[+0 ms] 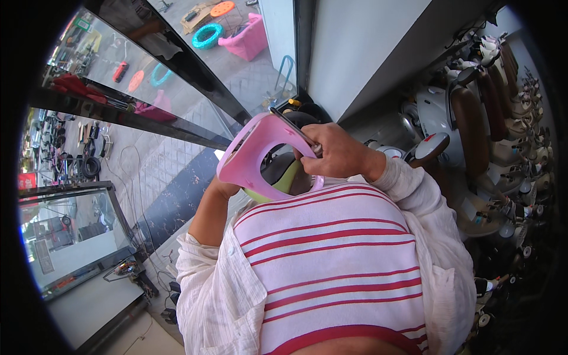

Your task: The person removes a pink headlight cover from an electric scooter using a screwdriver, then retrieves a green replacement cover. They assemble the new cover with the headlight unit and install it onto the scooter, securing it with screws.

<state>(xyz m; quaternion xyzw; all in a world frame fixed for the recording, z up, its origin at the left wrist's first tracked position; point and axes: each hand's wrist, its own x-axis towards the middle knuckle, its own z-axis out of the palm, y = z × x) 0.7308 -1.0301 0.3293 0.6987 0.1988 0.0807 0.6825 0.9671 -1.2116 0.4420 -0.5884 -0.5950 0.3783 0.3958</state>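
Head view: right grip (pixel 338 151) closed around a slim dark object (pixel 291 126) at the right rim of the pink shell (pixel 241 158); left grip (pixel 226 187) mostly behind shell, closure can't tell. Shell, in front of the chest, is probably light, stiff, slick plastic; hold by broad rim. Door frame (pixel 201 81) limits clearance ahead, scooters (pixel 436 121) right; pink basket (pixel 245 40) beyond glass.

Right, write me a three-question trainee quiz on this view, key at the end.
1. Multiple choice: what colour is the curved piece in front of the striped shirt?
A) teal
B) pink
C) black

2. True or false: scooters stand to the person's right.

3. Fill in: the slim rod-like tool is in the ___ hand.

Key: 1. B, pink. 2. True. 3. Right hand.
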